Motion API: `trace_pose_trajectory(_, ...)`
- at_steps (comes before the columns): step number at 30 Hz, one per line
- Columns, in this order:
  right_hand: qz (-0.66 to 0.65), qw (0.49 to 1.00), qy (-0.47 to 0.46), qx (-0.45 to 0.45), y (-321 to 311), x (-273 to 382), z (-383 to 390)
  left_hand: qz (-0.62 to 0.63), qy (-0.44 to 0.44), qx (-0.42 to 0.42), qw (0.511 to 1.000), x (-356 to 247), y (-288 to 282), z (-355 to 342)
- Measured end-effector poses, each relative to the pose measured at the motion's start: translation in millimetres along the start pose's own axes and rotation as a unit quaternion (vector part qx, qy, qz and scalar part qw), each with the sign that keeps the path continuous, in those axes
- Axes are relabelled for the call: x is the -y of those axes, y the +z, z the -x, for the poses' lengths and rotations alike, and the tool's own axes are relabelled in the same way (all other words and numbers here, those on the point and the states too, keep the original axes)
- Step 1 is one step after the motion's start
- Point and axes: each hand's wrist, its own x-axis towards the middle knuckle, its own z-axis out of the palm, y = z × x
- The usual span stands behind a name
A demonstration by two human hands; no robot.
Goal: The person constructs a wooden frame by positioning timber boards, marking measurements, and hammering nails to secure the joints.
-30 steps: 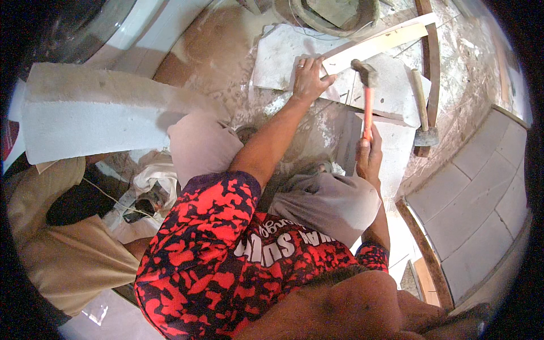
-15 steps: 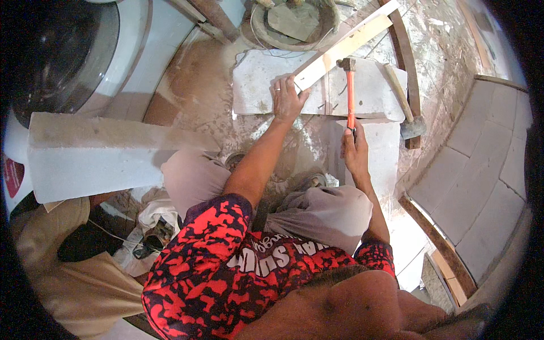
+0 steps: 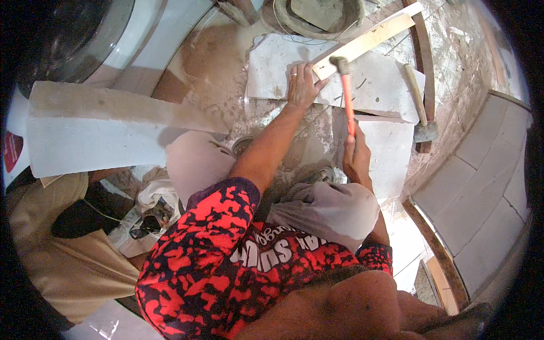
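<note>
My left hand [image 3: 303, 88] grips the near end of a pale wooden strip [image 3: 374, 39], thumb toward me and fingers along its far side. The strip slants away to the right across light grey blocks. In my right hand [image 3: 356, 156] is a hammer [image 3: 347, 96], held low on its orange handle. Its dark metal head is over the strip's near part, just right of my left hand; whether it touches the wood I cannot tell. A small dark mark, perhaps a nail, shows near the strip's end. Thin dark pieces like nails lie on the block [image 3: 385, 93] beside it.
A mallet [image 3: 424, 132] with a wooden handle rests at the right, by a dark wooden bar [image 3: 421, 51]. Beyond the blocks stands a round mortar tub [image 3: 277, 17]. A long pale block [image 3: 96, 133] lies left. Near my left side is another person's tan-clothed leg [image 3: 85, 272].
The hammer head has come left, from beside the strip to over its near end. My left hand keeps its hold. The whole view has shifted slightly.
</note>
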Motion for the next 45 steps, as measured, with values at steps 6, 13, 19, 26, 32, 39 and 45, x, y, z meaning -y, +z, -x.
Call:
trace_pose_trajectory(6, -0.019, 0.979, -0.169, -0.112, 21, -21, -5, -0.021, 0.013, -0.019, 1.000, 6, 6, -11)
trace_pose_trajectory(13, -0.002, 0.992, -0.069, -0.102, 41, -22, -7, 0.028, -0.021, -0.017, 0.999, -2, 6, -6)
trace_pose_trajectory(19, -0.032, 0.995, -0.016, -0.091, 53, -26, -14, 0.019, -0.009, -0.027, 0.999, 2, -1, -3)
trace_pose_trajectory(26, 0.030, 0.994, -0.023, -0.100, 57, -32, -20, 0.021, 0.001, -0.014, 1.000, 7, 0, -1)
trace_pose_trajectory(32, 0.020, 0.995, -0.018, -0.095, 60, -32, -26, 0.054, 0.000, -0.001, 0.999, 21, 5, -5)
trace_pose_trajectory(39, 0.015, 0.996, -0.011, -0.088, 59, -32, -30, 0.048, -0.033, -0.001, 0.998, 19, 8, -9)
trace_pose_trajectory(45, 0.016, 0.992, -0.049, -0.116, 62, -45, -32, 0.021, -0.027, 0.012, 0.999, 10, -3, -13)
